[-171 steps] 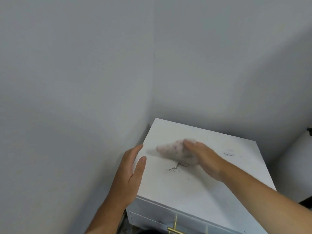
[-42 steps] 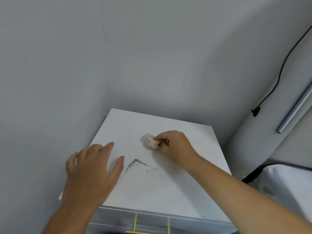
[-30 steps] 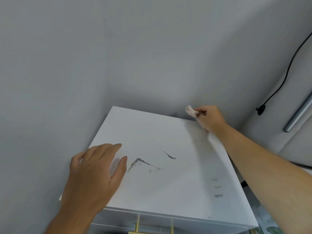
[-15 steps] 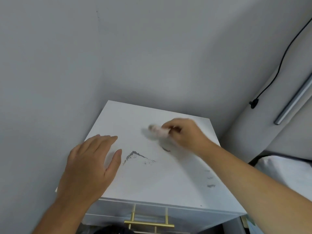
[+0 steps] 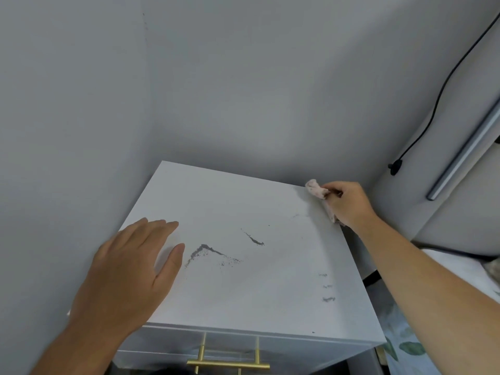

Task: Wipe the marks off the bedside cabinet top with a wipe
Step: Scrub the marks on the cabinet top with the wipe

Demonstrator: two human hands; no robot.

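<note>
The white bedside cabinet top stands in a wall corner. A dark angular smear lies near its middle, a short dark streak sits to the right of it, and small grey smudges run along the right edge. My right hand is at the far right corner of the top, shut on a crumpled pinkish wipe that pokes out past my fingers. My left hand rests flat on the left side of the top, fingers spread, holding nothing.
Grey walls close in behind and to the left. A brass drawer handle shows below the front edge. A black cable with plug and a metal bar are on the panel at right. A leaf-patterned fabric lies at lower right.
My right hand swept the wipe from the middle of the top out to the far right corner. The left hand stayed flat on the left side. The short dark streak is uncovered again.
</note>
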